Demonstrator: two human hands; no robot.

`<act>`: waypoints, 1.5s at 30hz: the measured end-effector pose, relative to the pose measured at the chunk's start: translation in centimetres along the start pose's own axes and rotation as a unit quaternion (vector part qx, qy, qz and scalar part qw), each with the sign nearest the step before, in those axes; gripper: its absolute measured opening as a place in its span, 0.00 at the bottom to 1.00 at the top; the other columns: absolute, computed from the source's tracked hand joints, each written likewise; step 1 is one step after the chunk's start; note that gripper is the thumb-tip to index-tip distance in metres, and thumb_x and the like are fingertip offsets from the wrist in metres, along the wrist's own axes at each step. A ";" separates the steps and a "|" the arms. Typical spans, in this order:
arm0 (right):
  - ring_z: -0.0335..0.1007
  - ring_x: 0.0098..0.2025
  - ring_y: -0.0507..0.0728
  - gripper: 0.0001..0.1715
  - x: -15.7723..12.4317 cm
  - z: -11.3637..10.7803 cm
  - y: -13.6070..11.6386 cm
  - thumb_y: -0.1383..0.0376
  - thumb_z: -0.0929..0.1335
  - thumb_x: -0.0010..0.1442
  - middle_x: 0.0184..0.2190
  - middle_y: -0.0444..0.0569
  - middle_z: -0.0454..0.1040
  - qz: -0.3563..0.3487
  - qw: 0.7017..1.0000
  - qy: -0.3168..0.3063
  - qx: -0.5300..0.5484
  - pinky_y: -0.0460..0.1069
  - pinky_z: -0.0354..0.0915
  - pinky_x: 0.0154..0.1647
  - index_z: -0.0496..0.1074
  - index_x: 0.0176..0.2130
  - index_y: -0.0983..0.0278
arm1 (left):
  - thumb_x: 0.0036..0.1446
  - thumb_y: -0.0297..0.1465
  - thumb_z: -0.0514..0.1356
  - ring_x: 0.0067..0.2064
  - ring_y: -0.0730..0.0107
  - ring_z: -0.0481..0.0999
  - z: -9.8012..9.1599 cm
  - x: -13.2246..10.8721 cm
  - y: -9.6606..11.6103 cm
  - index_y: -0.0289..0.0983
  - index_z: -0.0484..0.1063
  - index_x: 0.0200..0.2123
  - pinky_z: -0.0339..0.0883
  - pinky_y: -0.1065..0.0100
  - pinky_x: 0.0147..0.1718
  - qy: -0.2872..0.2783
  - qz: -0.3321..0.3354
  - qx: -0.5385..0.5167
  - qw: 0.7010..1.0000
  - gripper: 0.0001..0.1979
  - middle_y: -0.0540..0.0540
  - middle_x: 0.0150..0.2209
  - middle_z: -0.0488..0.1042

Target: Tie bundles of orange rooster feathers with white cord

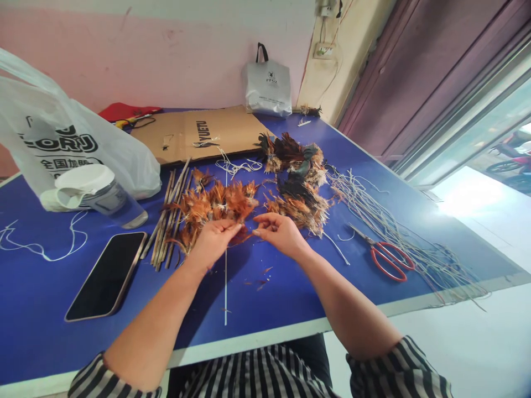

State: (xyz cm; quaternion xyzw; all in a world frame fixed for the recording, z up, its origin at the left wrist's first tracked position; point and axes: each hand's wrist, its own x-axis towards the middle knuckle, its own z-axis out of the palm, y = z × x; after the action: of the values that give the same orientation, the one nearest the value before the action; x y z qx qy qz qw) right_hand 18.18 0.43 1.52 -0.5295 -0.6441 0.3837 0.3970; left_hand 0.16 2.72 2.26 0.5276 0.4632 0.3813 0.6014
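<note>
My left hand (pixel 216 237) is closed in a pinch on reddish-brown feathers (pixel 241 236), which stick out past its fingertips. Close by on the right, my right hand (pixel 280 232) has its fingers bent into a pinch near the feather tips; what lies between them is too small to make out. Just beyond my left hand lies a pile of orange-brown feather bunches (pixel 219 202). Past my right hand are brown feather bunches (pixel 301 207), with darker black-brown bunches (pixel 294 152) behind them. A thin white string (pixel 226 293) lies on the blue table below my hands.
Thin sticks (pixel 166 226) and a phone (pixel 107 276) lie to the left, near a clear lidded jar (pixel 120 202) and a white plastic bag (pixel 112 149). Red-handled scissors (pixel 392 260) and loose cords (pixel 385 226) lie right. Flat cardboard (pixel 166 132) and a grey bag (pixel 269 88) are behind.
</note>
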 end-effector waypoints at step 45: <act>0.63 0.27 0.49 0.04 -0.3 -1.9 -1.4 0.70 0.64 0.53 0.24 0.43 0.69 -0.097 0.979 -0.115 -0.138 0.44 0.58 0.31 0.69 0.29 0.66 | 0.39 0.37 0.68 0.26 0.67 0.77 -1.5 -0.4 0.4 0.30 0.72 0.23 0.69 0.72 0.24 -0.155 -0.150 0.023 0.976 0.15 0.42 0.24 0.76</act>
State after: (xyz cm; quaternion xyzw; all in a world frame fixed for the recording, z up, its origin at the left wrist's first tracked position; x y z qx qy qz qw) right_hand 19.43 0.07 3.56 -0.4669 -0.7803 0.3089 0.2787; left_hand -1.38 2.87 2.71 0.5189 0.4470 0.1898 0.7035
